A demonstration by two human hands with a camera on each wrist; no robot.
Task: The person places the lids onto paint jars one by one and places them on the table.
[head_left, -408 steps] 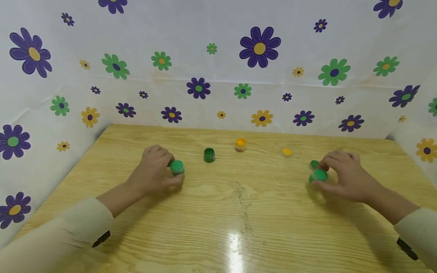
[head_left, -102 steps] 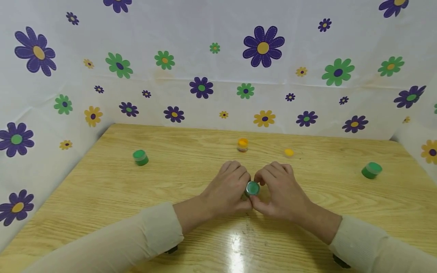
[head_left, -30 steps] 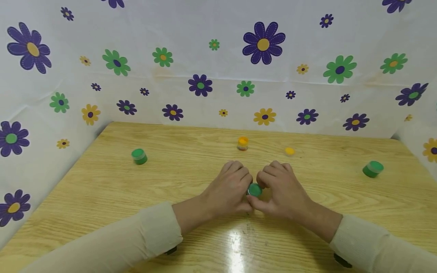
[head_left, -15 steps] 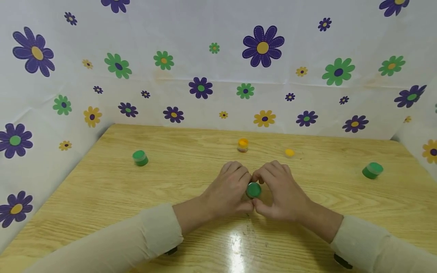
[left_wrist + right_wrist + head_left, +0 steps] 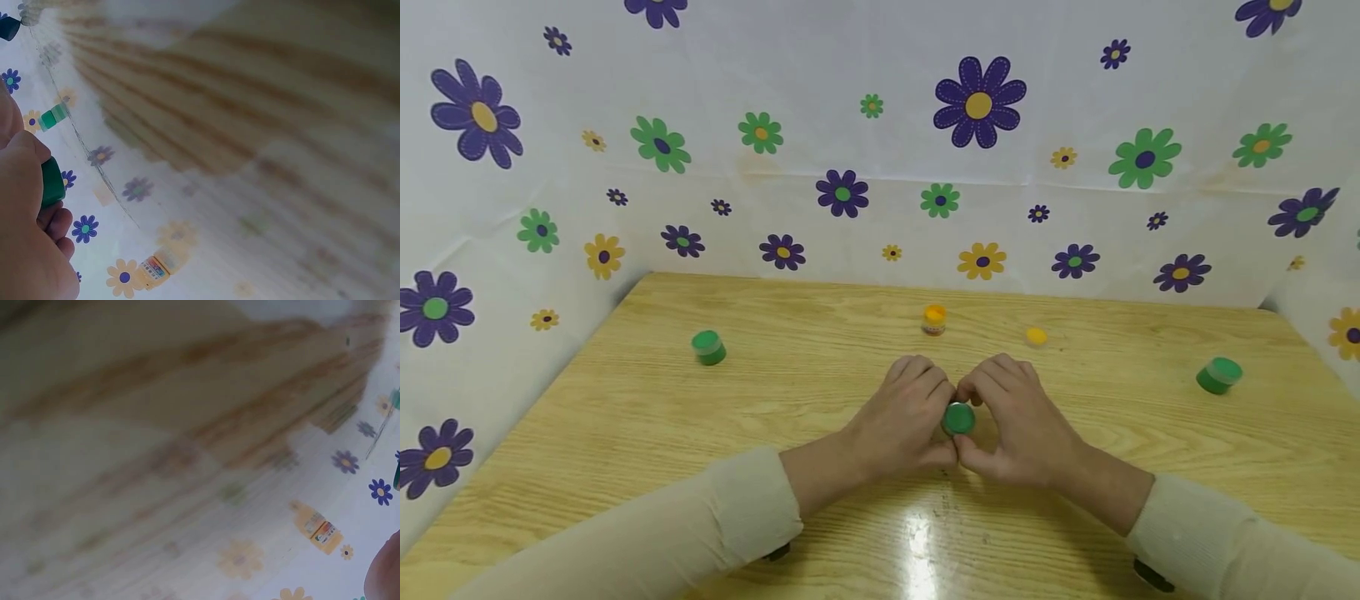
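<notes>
In the head view a small green paint jar [image 5: 958, 418], lid facing up, sits between both hands near the middle of the wooden table [image 5: 820, 325]. My left hand [image 5: 898, 417] grips the jar from its left side. From the right, my right hand [image 5: 1022, 421] has thumb and forefinger at the lid's edge. The left wrist view shows the green jar [image 5: 53, 181] partly hidden by the left hand [image 5: 28, 219]. Only an edge of the right hand [image 5: 384, 572] enters the right wrist view.
An uncovered yellow paint jar [image 5: 934, 320] stands toward the back, its yellow lid [image 5: 1036, 336] lying to the right. Lidded green jars stand at far left [image 5: 708, 347] and far right [image 5: 1219, 376]. A flowered cloth [image 5: 880, 142] borders the table's back and sides.
Lidded green jars held earlier now stand at the sides. The open dark-green jar and loose green lid have left their spots; a lidded jar is between my hands. Lately my right fingers shift around its lid.
</notes>
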